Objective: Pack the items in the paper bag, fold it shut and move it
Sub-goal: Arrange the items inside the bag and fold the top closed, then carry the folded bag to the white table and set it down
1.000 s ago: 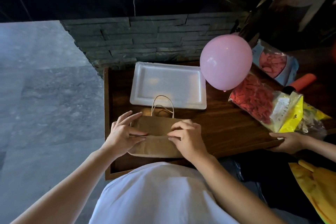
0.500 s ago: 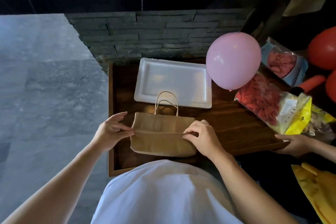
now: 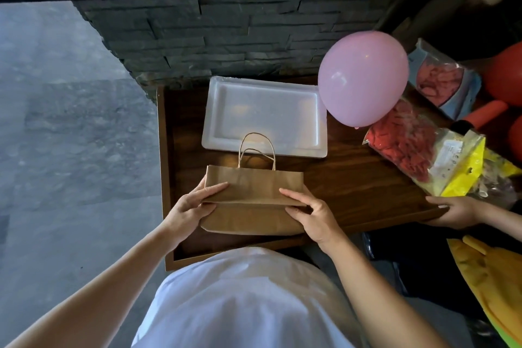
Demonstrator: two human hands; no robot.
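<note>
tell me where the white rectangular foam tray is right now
In the head view the white rectangular foam tray lies at the wooden table's far side, just behind the brown paper bag, left of the pink balloon.

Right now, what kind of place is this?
Likely a party-prep spot, maybe a venue lobby: an inflated pink balloon, packets of uninflated balloons on a wooden table, stacked-stone wall behind.

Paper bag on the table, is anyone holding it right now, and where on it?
Yes. Both hands hold the paper bag at its side edges along the fold: left hand on the left end, right hand on the right. The handles are untouched.
</note>
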